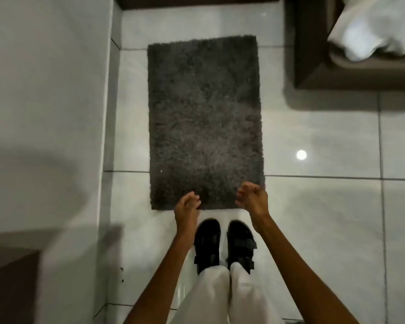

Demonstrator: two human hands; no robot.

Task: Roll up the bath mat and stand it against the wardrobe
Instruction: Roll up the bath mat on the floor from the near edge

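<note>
1. Hands were out over the near end: the left hand [187, 206] and the right hand [251, 197] hung above the short edge of the dark grey shaggy rectangular bath mat [205, 122], one toward each corner, most likely so the roll could start evenly.
2. That mat lay fully flat on the glossy pale tiled floor [325, 141], long side running away from the person, so no rolling was done yet.
3. Fingers on both hands were loosely curled and part open, holding nothing; whether they touched the pile, I could not tell.
4. Feet in black strapped sandals [225, 244] stood just behind the near edge and off the mat, which left the whole length free to curl forward.
5. On the left rose a tall pale flat panel [45, 113], close beside the mat; by my reckoning that was the wardrobe, handy for propping the roll.
6. At the upper right sat the corner of a dark brown bed frame [313, 73] with white bedding [372, 29], well clear of the mat.
</note>
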